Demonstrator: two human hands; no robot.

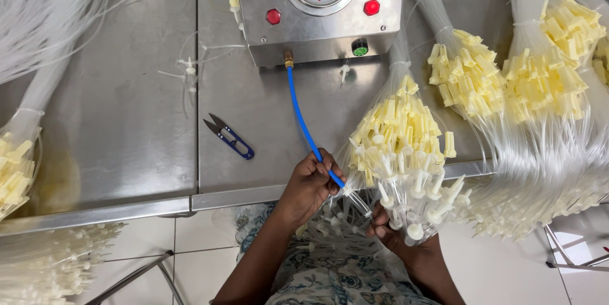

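Seen from above, at a steel bench (127, 121). The left hand (311, 184) pinches the end of a blue hose (303, 121) that runs from a gauge box (317, 26). The right hand (384, 226), fingers closed, grips a bundle of clear tubes (406, 172) with pale yellow caps, just beside the hose tip. Blue snips (229, 136) lie nearby.

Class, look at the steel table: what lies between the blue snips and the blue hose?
Nothing: in the head view, only bare steel table separates the snips from the hose.
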